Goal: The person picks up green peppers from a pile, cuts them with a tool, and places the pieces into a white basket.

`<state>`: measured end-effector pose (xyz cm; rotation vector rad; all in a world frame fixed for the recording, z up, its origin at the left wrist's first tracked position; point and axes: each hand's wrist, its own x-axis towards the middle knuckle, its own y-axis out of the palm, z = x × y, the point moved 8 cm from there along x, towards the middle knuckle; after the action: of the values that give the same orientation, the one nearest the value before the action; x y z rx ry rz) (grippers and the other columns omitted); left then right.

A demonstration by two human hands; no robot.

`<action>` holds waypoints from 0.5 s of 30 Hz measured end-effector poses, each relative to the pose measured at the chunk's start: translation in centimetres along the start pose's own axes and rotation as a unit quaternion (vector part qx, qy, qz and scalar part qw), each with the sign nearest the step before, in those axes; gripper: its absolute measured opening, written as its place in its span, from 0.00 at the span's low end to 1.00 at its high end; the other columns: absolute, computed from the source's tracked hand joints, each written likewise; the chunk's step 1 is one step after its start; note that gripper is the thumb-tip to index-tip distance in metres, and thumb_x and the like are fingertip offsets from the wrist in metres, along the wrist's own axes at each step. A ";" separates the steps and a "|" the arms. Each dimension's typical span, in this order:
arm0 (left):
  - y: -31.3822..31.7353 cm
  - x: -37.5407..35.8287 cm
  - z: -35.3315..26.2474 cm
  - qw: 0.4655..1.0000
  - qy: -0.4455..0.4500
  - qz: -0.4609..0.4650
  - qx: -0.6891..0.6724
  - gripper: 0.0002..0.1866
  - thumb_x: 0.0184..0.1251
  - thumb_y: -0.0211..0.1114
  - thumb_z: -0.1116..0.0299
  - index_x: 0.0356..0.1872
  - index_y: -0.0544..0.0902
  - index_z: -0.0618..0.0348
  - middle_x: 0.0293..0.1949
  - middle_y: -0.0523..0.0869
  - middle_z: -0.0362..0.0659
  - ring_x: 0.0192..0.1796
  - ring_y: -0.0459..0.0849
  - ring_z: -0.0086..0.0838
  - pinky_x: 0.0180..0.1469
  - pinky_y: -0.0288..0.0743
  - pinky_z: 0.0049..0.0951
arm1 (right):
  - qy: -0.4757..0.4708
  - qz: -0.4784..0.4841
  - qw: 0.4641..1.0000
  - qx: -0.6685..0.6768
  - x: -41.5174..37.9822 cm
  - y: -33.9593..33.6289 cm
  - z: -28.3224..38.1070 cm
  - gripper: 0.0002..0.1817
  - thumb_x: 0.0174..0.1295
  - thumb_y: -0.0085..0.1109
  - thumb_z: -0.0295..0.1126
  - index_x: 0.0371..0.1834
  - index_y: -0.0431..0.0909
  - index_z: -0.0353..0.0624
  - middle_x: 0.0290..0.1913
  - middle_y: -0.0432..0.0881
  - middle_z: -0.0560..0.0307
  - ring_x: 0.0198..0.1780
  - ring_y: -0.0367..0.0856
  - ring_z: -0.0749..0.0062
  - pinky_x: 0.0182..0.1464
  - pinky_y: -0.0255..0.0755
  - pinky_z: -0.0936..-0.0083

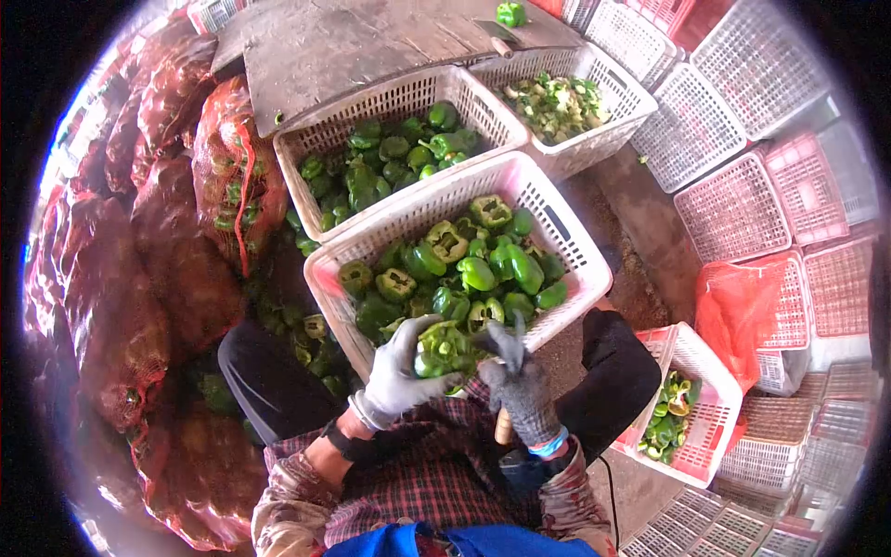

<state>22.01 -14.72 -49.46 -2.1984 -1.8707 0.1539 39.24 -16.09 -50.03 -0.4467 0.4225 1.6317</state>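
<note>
Two gloved hands meet over the near rim of a white crate (pixel 575 243) full of cored green peppers. The left hand (pixel 401 367) is wrapped around a green pepper (pixel 440 350), holding it just above the crate's near edge. The right hand (pixel 520 385) is closed on a wooden-handled knife (pixel 504 425), its fingers pressed against the pepper. Farther off stands a second crate (pixel 320 139) of whole peppers, with red mesh sacks (pixel 167 241) to the left and a small basket (pixel 715 390) of trimmings on the right.
</note>
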 end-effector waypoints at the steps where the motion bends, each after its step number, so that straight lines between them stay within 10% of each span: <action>1: 0.0 0.0 -1.4 0.996 0.054 0.019 0.068 0.41 0.40 0.77 0.68 0.61 0.70 0.61 0.52 0.80 0.50 0.53 0.82 0.42 0.55 0.76 0.35 | -0.053 0.015 0.997 -0.062 0.3 0.4 0.5 0.31 0.51 0.71 0.37 0.58 0.72 0.38 0.43 0.83 0.48 0.46 0.83 0.58 0.48 0.76 0.65; 6: 1.5 -0.9 -2.1 0.972 0.101 0.061 0.205 0.49 0.35 0.78 0.66 0.65 0.64 0.61 0.57 0.74 0.53 0.55 0.78 0.49 0.54 0.76 0.40 | -0.167 0.052 0.940 -0.294 1.9 1.5 0.0 0.28 0.50 0.71 0.40 0.52 0.74 0.40 0.42 0.84 0.44 0.42 0.84 0.54 0.44 0.78 0.64; 15: 3.9 -0.1 -0.9 0.950 0.023 0.099 0.296 0.42 0.41 0.73 0.67 0.64 0.67 0.55 0.57 0.75 0.50 0.53 0.80 0.48 0.51 0.77 0.41 | -0.077 0.034 0.960 -0.269 2.6 -0.5 -3.7 0.24 0.51 0.69 0.40 0.49 0.78 0.42 0.44 0.84 0.46 0.46 0.83 0.54 0.49 0.77 0.64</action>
<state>25.88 -15.52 -49.62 -1.9270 -1.3359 0.6094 39.66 -15.75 -54.59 -0.7070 -0.1360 1.8283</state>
